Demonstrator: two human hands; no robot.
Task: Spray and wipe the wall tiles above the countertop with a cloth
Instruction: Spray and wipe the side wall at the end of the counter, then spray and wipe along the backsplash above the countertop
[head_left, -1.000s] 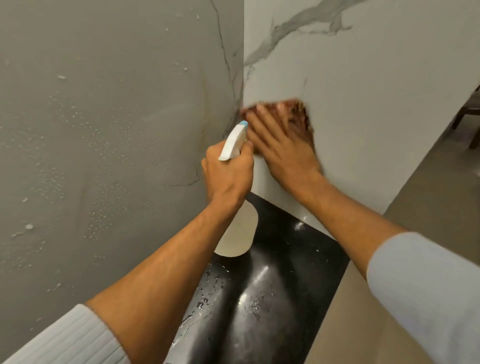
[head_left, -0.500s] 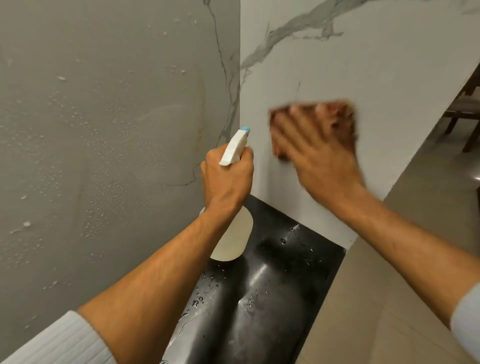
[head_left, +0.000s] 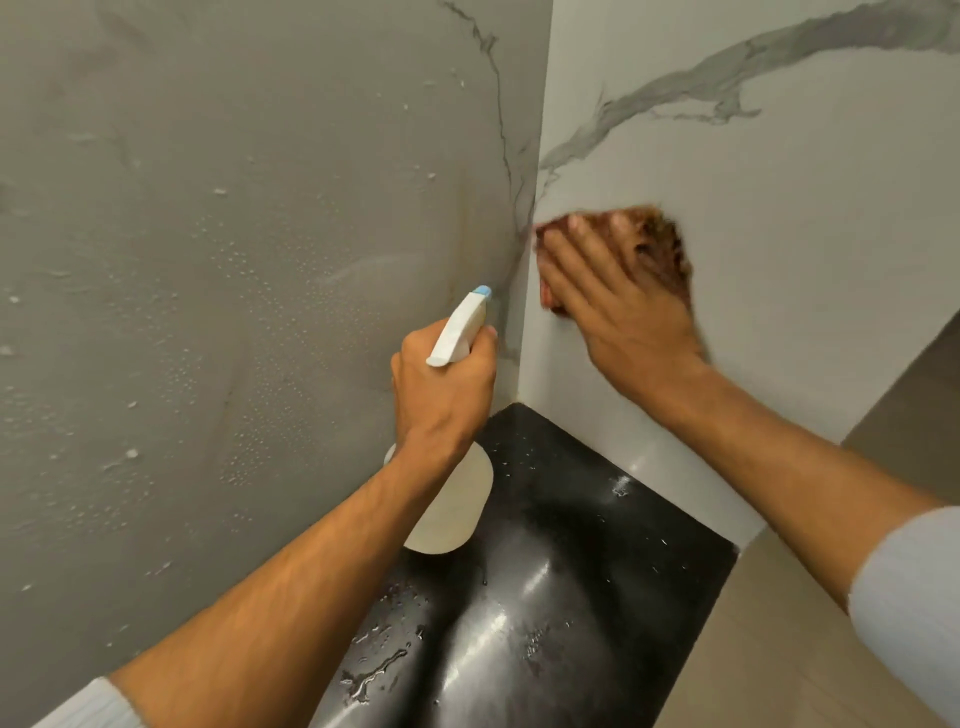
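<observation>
My right hand presses a brown cloth flat against the white marble wall tile, right beside the inner corner. The cloth is blurred and mostly covered by my fingers. My left hand grips a white spray bottle by its neck, its blue-tipped nozzle pointing at the corner. The shaded wall tile on the left is speckled with spray droplets.
A black glossy countertop lies below the corner, with water drops and small puddles near its front. Beige floor lies to the right beyond the counter's edge and the wall's end.
My right hand swept the cloth right along the white tile, then back left to the corner. The left hand with the bottle stayed almost still.
</observation>
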